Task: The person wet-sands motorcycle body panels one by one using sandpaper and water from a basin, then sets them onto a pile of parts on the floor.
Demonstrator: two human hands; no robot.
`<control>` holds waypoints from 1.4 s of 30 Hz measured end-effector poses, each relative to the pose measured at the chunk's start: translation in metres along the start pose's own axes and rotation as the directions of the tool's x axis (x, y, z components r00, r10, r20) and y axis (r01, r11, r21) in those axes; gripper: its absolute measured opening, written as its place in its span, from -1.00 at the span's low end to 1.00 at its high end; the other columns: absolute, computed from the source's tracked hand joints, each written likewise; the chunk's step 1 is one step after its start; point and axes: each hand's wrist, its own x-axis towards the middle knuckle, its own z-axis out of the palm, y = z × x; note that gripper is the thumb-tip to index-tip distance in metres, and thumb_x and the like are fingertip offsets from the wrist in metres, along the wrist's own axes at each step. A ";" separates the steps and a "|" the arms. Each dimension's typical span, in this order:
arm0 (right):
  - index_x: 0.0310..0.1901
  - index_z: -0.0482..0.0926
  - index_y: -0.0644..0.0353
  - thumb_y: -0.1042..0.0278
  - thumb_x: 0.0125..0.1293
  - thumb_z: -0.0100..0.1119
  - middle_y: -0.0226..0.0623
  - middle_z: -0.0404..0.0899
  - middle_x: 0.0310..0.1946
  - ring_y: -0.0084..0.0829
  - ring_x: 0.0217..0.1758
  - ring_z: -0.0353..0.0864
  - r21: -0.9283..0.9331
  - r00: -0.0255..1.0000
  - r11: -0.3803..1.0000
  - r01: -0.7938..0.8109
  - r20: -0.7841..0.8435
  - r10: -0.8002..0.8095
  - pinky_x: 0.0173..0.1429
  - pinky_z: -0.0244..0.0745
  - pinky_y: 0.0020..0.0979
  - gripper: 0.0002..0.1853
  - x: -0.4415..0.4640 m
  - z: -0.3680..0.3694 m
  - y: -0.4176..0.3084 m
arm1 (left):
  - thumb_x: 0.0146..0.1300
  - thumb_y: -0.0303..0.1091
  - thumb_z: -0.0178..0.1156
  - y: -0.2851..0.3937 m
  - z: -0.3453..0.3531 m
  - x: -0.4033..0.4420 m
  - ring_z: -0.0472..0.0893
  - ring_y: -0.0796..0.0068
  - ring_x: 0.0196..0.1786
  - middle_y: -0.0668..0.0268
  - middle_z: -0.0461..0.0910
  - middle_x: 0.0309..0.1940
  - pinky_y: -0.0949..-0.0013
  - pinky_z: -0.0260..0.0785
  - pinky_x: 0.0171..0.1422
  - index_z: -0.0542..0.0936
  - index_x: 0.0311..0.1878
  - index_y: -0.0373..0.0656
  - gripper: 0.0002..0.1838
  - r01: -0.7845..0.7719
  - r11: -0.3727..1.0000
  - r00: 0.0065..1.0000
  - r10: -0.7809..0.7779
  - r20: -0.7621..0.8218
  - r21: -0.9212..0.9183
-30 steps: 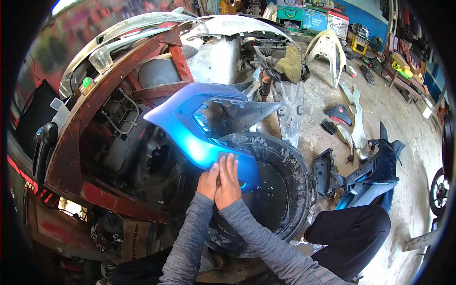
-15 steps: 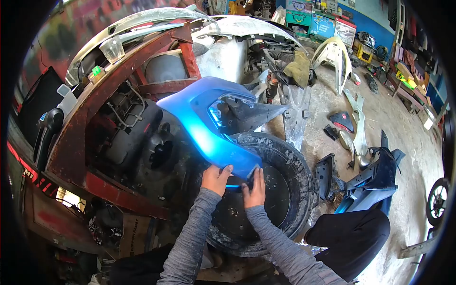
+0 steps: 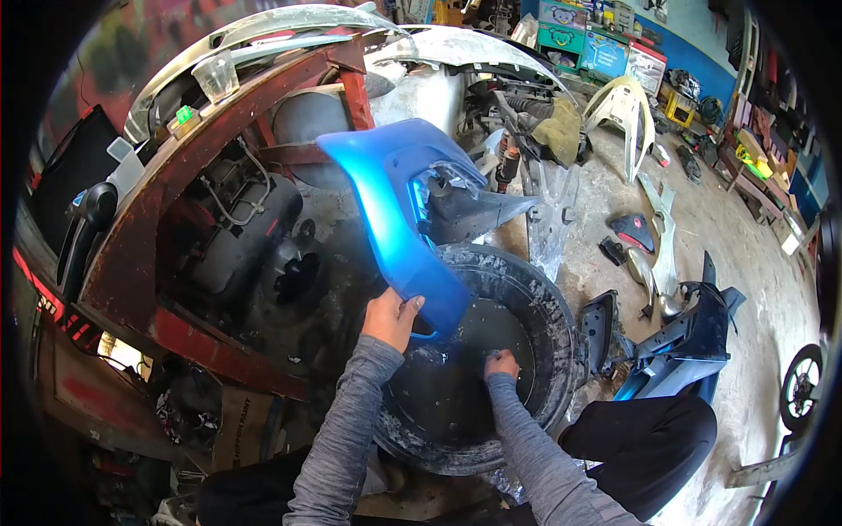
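A blue motorcycle fairing panel (image 3: 387, 230) is tilted up over the left side of a round black tub (image 3: 558, 337). Its lower end is gripped by my left hand (image 3: 391, 317), thumb on the outer face, the other fingers partly hidden. My right hand (image 3: 502, 363) is low inside the tub, apart from the panel, at what looks like dark water. Its fingers are curled closed, and whatever they may hold is hidden.
A rusty red metal frame (image 3: 132, 254) stands close on the left, with a plastic cup (image 3: 216, 77) on top. Dark blue body parts (image 3: 684, 337) lie right of the tub. A pale fairing (image 3: 619, 118) stands farther back on the floor.
My right hand has left the panel's lower end and moved down and right into the tub. In my left hand, the panel has swung more upright.
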 end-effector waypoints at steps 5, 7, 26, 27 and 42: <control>-0.21 0.52 0.23 0.14 0.21 0.05 0.07 0.59 -0.24 0.04 -0.09 0.57 -0.054 0.990 0.996 0.065 0.127 -0.058 0.02 0.44 -0.06 -0.69 0.008 0.028 0.026 | 0.22 -0.37 0.17 -0.007 -0.001 0.002 0.58 0.27 -0.44 0.07 0.60 -0.45 0.27 0.40 -0.27 0.52 -0.07 -0.26 -0.75 -0.059 0.998 0.997 0.059 -0.040 -0.001; -0.21 0.57 0.18 0.12 0.18 0.10 0.03 0.61 -0.30 0.01 -0.14 0.59 -0.059 0.962 0.983 0.172 0.226 -0.155 -0.02 0.47 -0.13 -0.70 -0.003 0.026 0.013 | 0.22 -0.38 0.16 0.000 -0.006 0.002 0.60 0.24 -0.40 0.06 0.61 -0.42 0.27 0.42 -0.23 0.52 -0.06 -0.26 -0.75 0.011 0.999 1.000 -0.010 -0.017 0.046; 0.01 0.56 0.10 0.08 -0.05 0.31 -0.19 0.53 0.06 -0.21 0.08 0.56 -0.547 0.807 0.787 0.284 0.580 0.112 0.18 0.45 -0.26 -0.46 0.080 0.054 0.076 | 0.20 -0.46 0.15 -0.011 -0.025 0.007 0.64 0.34 -0.19 0.10 0.64 -0.26 0.33 0.46 -0.03 0.50 0.00 -0.27 -0.71 0.023 0.992 0.999 -0.020 0.026 -0.122; 0.04 0.55 0.08 0.08 -0.04 0.33 -0.26 0.52 0.09 -0.22 0.11 0.53 -0.673 0.795 0.641 0.369 0.586 0.157 0.20 0.44 -0.27 -0.45 0.095 0.065 0.097 | 0.20 -0.47 0.15 -0.011 -0.025 0.006 0.64 0.35 -0.19 0.10 0.64 -0.25 0.33 0.46 -0.03 0.50 0.01 -0.27 -0.71 0.036 0.991 0.999 -0.032 0.034 -0.128; -0.20 0.62 0.27 0.48 -0.04 0.26 -0.25 0.66 -0.34 -0.55 -0.34 0.60 0.463 0.497 0.777 0.426 0.598 -0.629 -0.23 0.52 -0.46 -0.71 0.006 -0.140 -0.263 | 0.17 -0.49 0.16 -0.016 -0.017 0.007 0.61 0.42 -0.25 0.15 0.63 -0.29 0.35 0.44 -0.09 0.50 -0.03 -0.27 -0.73 0.057 0.996 0.998 -0.054 0.045 -0.074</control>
